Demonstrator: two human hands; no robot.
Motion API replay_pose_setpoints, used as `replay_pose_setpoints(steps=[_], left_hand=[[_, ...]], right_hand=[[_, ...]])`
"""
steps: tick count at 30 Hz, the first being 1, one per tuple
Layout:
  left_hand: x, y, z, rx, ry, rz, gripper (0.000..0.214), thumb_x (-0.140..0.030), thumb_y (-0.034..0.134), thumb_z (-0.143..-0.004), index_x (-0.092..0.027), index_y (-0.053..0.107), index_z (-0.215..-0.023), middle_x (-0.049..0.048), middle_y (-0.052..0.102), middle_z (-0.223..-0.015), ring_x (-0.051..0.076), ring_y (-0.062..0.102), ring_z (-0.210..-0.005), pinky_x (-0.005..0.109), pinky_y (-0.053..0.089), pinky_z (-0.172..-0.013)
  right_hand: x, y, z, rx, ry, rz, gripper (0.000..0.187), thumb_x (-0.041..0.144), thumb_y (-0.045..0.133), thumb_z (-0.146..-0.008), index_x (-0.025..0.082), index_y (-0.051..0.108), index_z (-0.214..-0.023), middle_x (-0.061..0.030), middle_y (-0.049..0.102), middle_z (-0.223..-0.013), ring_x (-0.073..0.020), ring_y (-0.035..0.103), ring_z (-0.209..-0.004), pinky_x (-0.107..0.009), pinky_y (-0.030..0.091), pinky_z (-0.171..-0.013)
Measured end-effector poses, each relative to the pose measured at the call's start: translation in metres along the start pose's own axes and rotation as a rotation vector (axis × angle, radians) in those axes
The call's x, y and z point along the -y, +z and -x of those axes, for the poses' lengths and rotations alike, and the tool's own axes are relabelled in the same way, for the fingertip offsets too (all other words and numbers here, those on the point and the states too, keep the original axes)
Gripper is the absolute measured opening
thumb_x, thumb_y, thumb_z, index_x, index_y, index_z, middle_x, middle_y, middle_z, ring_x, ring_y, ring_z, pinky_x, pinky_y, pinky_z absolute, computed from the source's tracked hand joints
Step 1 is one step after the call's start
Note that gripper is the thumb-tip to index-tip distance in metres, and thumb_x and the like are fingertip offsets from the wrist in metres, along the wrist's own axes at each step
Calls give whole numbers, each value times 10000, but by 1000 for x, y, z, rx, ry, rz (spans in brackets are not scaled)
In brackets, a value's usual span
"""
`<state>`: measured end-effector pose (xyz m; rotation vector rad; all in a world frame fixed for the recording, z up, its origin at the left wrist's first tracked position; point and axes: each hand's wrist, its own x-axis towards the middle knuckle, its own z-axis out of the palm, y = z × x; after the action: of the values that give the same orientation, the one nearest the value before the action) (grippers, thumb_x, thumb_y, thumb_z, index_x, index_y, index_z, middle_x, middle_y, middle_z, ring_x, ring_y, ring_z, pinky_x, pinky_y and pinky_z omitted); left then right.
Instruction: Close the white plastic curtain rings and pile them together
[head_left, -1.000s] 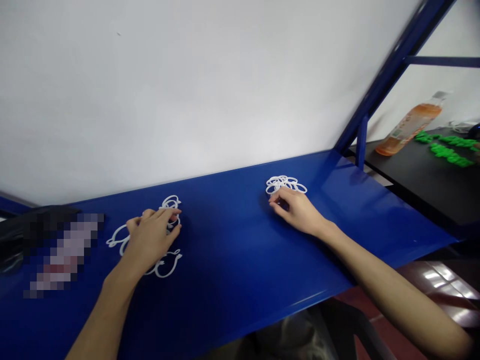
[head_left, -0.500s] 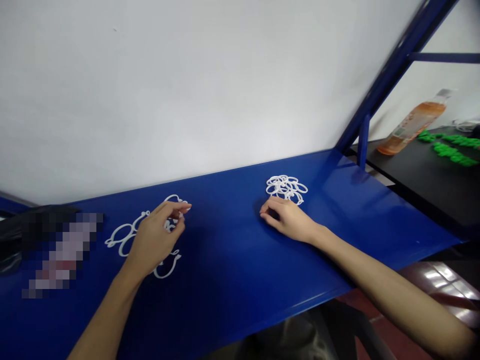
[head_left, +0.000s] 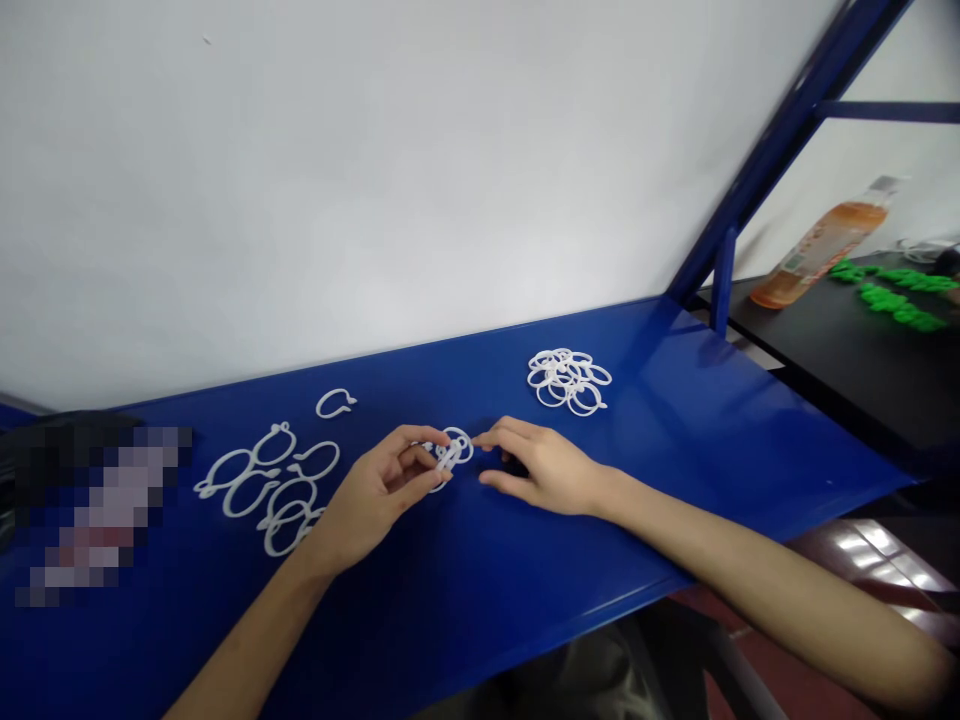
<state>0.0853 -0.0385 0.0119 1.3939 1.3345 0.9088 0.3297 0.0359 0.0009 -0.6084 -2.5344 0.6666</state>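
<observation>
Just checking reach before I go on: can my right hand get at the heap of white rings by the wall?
Probably yes. The right hand lies open just in front of the heap of white rings, with only bare blue shelf between them.

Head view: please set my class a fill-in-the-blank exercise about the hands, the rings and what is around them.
The left hand pinches a ring coloured ____.
The shelf under it is ____.
The bottle holds ____ liquid.
Missing words: white; blue; orange.
</observation>
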Motion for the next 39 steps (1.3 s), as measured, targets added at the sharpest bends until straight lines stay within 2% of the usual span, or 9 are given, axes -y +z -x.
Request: replay_pose_setpoints(steps=[4, 8, 14, 19, 21, 24, 28, 37, 39], left_hand=[[-2, 8, 0, 44, 12, -4, 291, -391, 643, -908, -237, 620, -1155, 24, 716, -880, 157, 689, -830, 295, 557, -791], [-2, 9, 2, -77, 79, -111, 216, -366, 604, -923, -236, 645, -1090, 4, 692, -841, 135, 660, -715, 277, 562, -701], [3, 8, 0, -263, 210, -444, 207, -321, 509, -968, -241, 657, -1089, 19, 682, -915, 147, 647, -745, 293, 545, -688], [10, 4, -6, -597, 421, -812, 240, -247, 476, -985, -212, 661, -1135, 99, 637, -1172, 256, 598, -1095, 447, 509, -944], [9, 4, -6, -645, 521, -940, 239, -219, 495, -980, -201, 659, -1152, 112, 637, -1182, 288, 560, -1159, 501, 461, -1006], [6, 11, -1, -545, 632, -957, 267, -231, 560, -965, -203, 625, -1222, 98, 654, -1177, 263, 578, -1134, 461, 470, -1003], [3, 23, 4, -322, 665, -830, 226, -261, 573, -975, -226, 627, -1191, 35, 718, -1074, 196, 637, -1028, 374, 500, -963], [-6, 31, 6, -164, 342, -505, 160, -368, 578, -955, -246, 679, -936, 7, 734, -905, 161, 675, -799, 297, 558, -749], [-6, 31, 6, -146, 319, -434, 148, -373, 596, -941, -244, 664, -967, -9, 725, -869, 140, 659, -733, 272, 546, -696]], right_hand=[[3, 11, -4, 42, -17, 169, 270, 350, 586, -985, 130, 624, -1138, -127, 619, -1090, -227, 619, -948, -381, 551, -839], [-2, 16, -6, 36, -17, 213, 211, 278, 485, -1030, 142, 641, -986, -111, 611, -1022, -202, 599, -881, -351, 541, -793], [-11, 11, -5, -68, -18, -22, 161, 233, 502, -1028, 156, 634, -1080, -99, 677, -1050, -194, 651, -956, -342, 543, -879], [-12, 5, -6, -171, 140, -265, 115, 235, 621, -974, 189, 620, -1079, -43, 753, -996, -174, 723, -915, -308, 559, -850], [-10, 3, -6, -163, 180, -347, 92, 241, 646, -960, 197, 623, -1038, -19, 770, -953, -165, 741, -907, -289, 562, -843], [-5, 1, -5, -122, 151, -335, 89, 242, 642, -964, 198, 645, -1040, -28, 775, -1006, -158, 748, -921, -276, 563, -852], [0, 1, -3, -109, -14, -198, 131, 257, 614, -982, 185, 692, -1059, -56, 767, -1058, -161, 730, -922, -284, 566, -849], [3, -2, -2, -111, -108, -218, 222, 291, 544, -1016, 172, 715, -1092, -75, 731, -1008, -157, 699, -909, -301, 582, -828], [3, -2, -3, -101, -123, -235, 238, 297, 539, -1017, 162, 723, -1086, -80, 713, -984, -153, 688, -874, -293, 579, -799]])
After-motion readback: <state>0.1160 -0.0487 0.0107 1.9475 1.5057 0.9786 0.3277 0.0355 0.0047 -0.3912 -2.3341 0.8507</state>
